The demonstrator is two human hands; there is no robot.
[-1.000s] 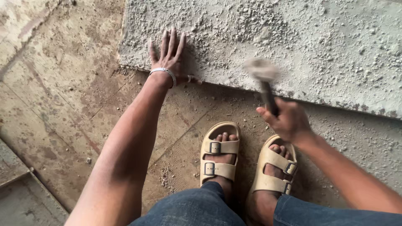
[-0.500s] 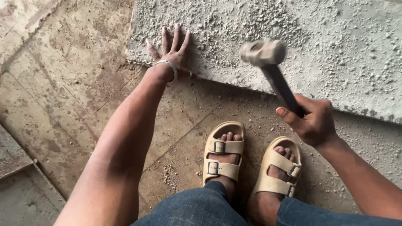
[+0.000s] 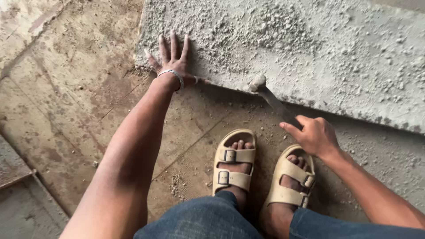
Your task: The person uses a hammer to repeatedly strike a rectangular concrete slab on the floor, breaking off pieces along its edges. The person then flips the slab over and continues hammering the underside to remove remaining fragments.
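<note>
Slab (image 3: 310, 48): rough grey concrete, propped over the tiled floor (image 3: 66, 115), hammer now down on its lower edge.
Hammer (image 3: 261, 86) head has dropped from mid-swing to contact; right hand (image 3: 314, 135) grip closed on the handle, left hand (image 3: 172, 59) stays spread flat, bracing the slab.

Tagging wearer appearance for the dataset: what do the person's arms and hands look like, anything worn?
Both arms are bare as far as the view shows, with no sleeves and no gloves. The left hand has a thin silvery metal bracelet at the wrist. The right hand shows no ring, band or watch.
</note>
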